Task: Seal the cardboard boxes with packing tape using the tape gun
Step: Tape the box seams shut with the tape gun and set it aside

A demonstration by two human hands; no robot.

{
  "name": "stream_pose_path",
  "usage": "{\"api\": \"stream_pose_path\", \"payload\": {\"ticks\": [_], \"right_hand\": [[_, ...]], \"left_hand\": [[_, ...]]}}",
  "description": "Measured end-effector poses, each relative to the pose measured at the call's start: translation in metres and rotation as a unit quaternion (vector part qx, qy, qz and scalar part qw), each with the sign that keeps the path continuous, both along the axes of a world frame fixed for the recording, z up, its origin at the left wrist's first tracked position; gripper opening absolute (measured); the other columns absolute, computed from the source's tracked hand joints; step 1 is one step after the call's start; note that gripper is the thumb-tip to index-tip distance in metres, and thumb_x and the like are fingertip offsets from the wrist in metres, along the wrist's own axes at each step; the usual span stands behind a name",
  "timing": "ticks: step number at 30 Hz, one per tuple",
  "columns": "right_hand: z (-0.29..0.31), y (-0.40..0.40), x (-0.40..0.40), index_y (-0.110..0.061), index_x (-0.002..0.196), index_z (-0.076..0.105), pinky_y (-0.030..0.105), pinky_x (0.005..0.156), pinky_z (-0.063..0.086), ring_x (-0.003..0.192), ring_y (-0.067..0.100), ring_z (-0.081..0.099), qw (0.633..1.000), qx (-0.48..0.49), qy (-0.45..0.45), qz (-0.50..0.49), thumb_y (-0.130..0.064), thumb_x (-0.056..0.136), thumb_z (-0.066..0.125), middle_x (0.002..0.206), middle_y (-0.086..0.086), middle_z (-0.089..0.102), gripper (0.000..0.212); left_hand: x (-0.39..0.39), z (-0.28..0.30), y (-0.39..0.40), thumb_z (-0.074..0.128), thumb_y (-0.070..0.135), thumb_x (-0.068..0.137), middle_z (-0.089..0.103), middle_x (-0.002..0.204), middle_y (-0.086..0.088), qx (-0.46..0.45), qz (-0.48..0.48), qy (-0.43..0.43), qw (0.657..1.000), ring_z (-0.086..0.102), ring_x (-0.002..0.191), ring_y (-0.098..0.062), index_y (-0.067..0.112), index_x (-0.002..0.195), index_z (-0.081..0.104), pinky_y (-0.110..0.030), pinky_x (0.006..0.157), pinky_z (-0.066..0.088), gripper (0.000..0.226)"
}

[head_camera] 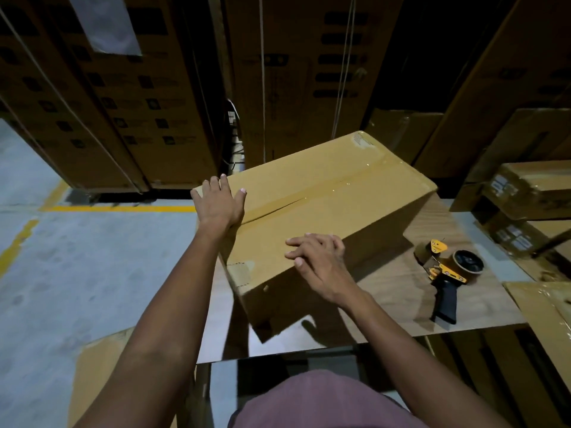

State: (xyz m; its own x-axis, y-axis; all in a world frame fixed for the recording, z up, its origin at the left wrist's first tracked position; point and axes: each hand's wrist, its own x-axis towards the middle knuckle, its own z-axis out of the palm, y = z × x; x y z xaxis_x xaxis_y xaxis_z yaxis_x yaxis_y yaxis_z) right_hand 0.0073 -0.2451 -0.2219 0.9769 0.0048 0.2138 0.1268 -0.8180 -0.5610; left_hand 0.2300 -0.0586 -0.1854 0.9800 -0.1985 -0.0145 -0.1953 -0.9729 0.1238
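Head view: box point(324, 193) under left hand point(219, 202)

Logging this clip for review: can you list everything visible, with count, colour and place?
cardboard box: one, tan, on the table, clear tape along its top seam
tape gun: one, yellow and black, lying on the table right of the box
table: one, wood-grain brown
stacked cartons: many, brown, behind and at right
floor: grey, yellow lines
left hand: flat on the box's left end
right hand: fingers on the box's near edge
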Motion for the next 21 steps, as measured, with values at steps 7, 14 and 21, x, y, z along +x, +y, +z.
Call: {"api": "stream_pose_path", "payload": {"ticks": [7,14,21], "right_hand": [[0.012,-0.049,0.051,-0.037,0.101,0.062,0.042,0.117,-0.001,0.151,0.014,0.012,0.994,-0.008,0.059,-0.09,-0.059,0.098,0.02,0.154,-0.011,0.041,0.048],[0.06,-0.036,0.053,-0.024,0.153,0.036,0.056,0.121,0.02,0.155,0.042,0.011,0.946,0.024,0.264,-0.186,-0.055,0.105,0.043,0.173,0.002,-0.001,0.057],[0.045,-0.007,-0.037,-0.035,0.158,0.023,0.065,0.116,0.018,0.151,0.052,0.004,0.926,-0.144,0.234,-0.258,-0.073,0.1,0.022,0.173,0.003,0.001,0.07]], "left_hand": [[-0.038,0.0,0.011,0.022,0.062,0.102,0.032,0.159,-0.02,0.051,0.115,0.001,0.992,0.033,0.142,-0.038,0.006,0.159,0.022,-0.052,0.111,0.027,0.08],[-0.1,0.033,-0.002,0.022,0.078,0.095,0.061,0.13,-0.011,0.168,0.13,0.077,0.974,0.058,0.092,-0.027,0.01,0.133,0.06,-0.033,0.068,0.04,0.086],[-0.155,0.048,-0.029,0.031,0.075,0.096,0.046,0.064,-0.001,0.156,0.056,0.089,0.982,0.048,0.062,-0.015,0.015,0.071,0.053,-0.026,0.05,0.032,0.068]]}}
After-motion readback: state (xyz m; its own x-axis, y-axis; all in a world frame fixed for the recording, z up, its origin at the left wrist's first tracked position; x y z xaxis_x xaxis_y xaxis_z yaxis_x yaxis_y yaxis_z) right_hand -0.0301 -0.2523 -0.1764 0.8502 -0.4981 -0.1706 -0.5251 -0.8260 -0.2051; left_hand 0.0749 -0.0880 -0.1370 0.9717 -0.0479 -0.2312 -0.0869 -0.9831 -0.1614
